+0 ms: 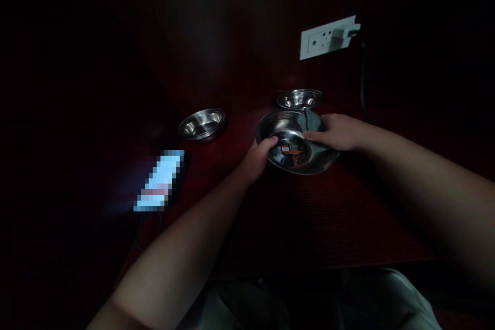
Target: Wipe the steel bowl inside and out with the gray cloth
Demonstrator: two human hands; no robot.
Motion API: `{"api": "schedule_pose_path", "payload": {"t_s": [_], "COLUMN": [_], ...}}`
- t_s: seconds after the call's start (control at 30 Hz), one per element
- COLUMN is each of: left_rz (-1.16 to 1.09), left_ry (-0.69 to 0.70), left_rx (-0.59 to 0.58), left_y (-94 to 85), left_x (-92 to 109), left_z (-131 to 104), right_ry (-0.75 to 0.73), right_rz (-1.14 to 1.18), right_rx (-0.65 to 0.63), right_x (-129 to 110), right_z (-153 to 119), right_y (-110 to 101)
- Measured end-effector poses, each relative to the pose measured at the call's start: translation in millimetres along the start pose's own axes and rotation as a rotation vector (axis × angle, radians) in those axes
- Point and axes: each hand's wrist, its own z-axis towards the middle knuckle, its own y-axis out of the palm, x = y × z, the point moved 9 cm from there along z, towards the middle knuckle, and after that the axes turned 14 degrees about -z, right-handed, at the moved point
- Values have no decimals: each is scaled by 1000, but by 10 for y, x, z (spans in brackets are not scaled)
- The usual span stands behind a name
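A shiny stainless steel bowl [282, 125] with a dark and orange label on its bottom is tilted toward me above the dark red table. On its left rim, my left hand [260, 157] grips with the thumb inside and the fingers hidden behind. My right hand [342, 133] presses a grey-green cloth [312, 121] against the bowl's upper right side, its thumb reaching over the inner wall. Behind this bowl stands another steel bowl [300, 98]. More steel bowls [202, 125], apparently stacked, sit farther left.
A lit phone-like screen [159, 183], blurred out, stands at the left of the table [309, 227] with a cable below it. On the back wall is a white socket plate [323, 40] with a plug in it. A dark cable [363, 80] hangs at the right.
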Motion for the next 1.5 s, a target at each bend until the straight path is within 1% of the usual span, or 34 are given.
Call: {"api": "schedule_pose_path", "payload": {"t_s": [0.1,0.4,0.7,0.93,1.07,1.27,1.5], "left_rz": [-5,30,22,38,25,23,49], "left_ry": [3,37,31,43,32,26,51], "left_rx": [5,2,33,41,46,39,29], "left_y": [-8,-31,-22,-21,-20,-23,-22], "left_x": [-2,22,36,51,34,22,54], "left_z": [8,23,-3,-5,-4,5,3], "right_ry": [15,36,37,60,18,52,26], "right_rz": [41,81,98,49,75,81,81], "right_rx": [-46,-26,-54,-20,-17,-13,10], "right_x": [20,20,-1,21,-2,50,25], "right_z": [19,37,33,41,61,74,68], "right_y": [53,56,65,64,79,98,80]}}
